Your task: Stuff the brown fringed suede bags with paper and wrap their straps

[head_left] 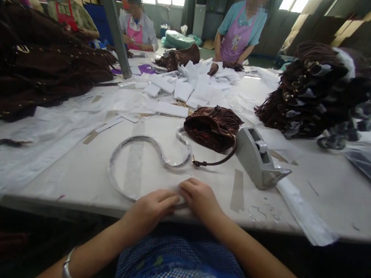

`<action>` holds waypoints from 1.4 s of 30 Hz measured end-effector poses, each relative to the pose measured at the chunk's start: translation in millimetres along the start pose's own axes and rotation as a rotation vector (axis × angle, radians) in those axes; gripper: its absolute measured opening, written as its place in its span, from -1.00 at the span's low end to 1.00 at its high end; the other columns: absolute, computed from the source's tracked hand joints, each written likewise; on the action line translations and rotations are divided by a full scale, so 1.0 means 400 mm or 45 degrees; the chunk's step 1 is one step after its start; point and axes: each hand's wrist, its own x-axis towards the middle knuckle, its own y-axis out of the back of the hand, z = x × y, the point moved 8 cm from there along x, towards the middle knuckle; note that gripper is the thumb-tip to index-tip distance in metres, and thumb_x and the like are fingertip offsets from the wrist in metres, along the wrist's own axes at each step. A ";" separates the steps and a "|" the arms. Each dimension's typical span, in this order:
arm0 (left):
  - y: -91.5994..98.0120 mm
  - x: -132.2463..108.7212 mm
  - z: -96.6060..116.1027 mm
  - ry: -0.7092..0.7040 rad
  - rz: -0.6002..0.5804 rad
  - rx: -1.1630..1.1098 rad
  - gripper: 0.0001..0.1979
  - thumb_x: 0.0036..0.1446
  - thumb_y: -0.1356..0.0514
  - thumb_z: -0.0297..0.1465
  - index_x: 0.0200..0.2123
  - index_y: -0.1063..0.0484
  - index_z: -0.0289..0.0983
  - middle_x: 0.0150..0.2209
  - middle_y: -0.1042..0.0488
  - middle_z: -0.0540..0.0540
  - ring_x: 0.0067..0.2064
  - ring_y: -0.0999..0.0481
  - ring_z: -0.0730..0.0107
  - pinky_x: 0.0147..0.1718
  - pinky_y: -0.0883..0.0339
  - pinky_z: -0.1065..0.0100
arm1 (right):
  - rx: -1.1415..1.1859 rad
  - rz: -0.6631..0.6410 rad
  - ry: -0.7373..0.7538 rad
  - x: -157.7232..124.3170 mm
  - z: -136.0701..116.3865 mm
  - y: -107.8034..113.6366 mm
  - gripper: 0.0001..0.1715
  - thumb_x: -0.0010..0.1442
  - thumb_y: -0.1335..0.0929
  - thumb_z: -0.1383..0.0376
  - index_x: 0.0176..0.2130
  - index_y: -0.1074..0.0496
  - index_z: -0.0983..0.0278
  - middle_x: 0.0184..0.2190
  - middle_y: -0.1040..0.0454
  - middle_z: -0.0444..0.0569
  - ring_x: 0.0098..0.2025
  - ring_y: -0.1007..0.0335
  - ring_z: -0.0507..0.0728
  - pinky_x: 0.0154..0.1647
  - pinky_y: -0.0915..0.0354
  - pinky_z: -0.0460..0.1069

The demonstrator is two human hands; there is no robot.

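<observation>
Near the table's front edge, my left hand (158,204) and my right hand (199,198) meet with fingers closed on the end of a bag strap (115,156). The strap is wrapped in clear plastic and curves in an S across the white table. Its far end runs up to a small brown fringed handbag (212,129), whose mouth faces me. A bare brown piece of strap with a buckle hangs at the bag's right side. My fingers hide the strap end they hold. Right of the bag stands a grey tape dispenser (259,159).
Brown bags are heaped at left (38,52), and a stack of fringed bags (317,93) stands at right. White paper pieces (193,84) cover the table's middle. A metal post (116,17) rises at left. Several co-workers, one in a purple apron (235,39), are across the table.
</observation>
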 end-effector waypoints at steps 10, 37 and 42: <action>0.004 -0.002 -0.053 0.129 0.087 0.076 -0.89 0.28 -0.16 -0.35 -0.21 -0.47 -0.24 -0.35 -0.53 -0.05 -0.28 -0.50 0.32 -0.25 -0.40 0.32 | 0.076 -0.275 0.457 0.043 -0.010 -0.003 -0.86 0.19 -0.43 0.41 -0.20 -0.57 0.24 -0.28 -0.55 -0.06 -0.25 -0.43 0.09 -0.22 -0.30 -0.07; -0.026 0.066 -0.059 0.242 0.069 0.125 -0.75 0.17 -0.28 -0.24 -0.16 -0.36 -0.22 -0.36 -0.52 0.00 -0.35 -0.52 0.35 -0.34 -0.36 0.37 | 0.434 -0.024 0.124 -0.020 0.032 0.059 -0.78 0.25 -0.37 0.39 -0.08 -0.47 0.25 -0.17 -0.54 0.00 -0.11 -0.47 0.11 -0.05 -0.37 0.01; -0.037 0.080 -0.070 0.437 0.055 -0.144 -0.78 0.11 -0.32 -0.33 -0.23 -0.35 -0.22 -0.39 -0.51 0.05 -0.38 -0.52 0.42 -0.37 -0.38 0.43 | 0.336 -0.113 0.221 -0.061 0.020 0.030 -0.76 0.28 -0.35 0.36 -0.04 -0.47 0.23 -0.12 -0.49 0.03 -0.13 -0.46 0.10 -0.12 -0.38 -0.04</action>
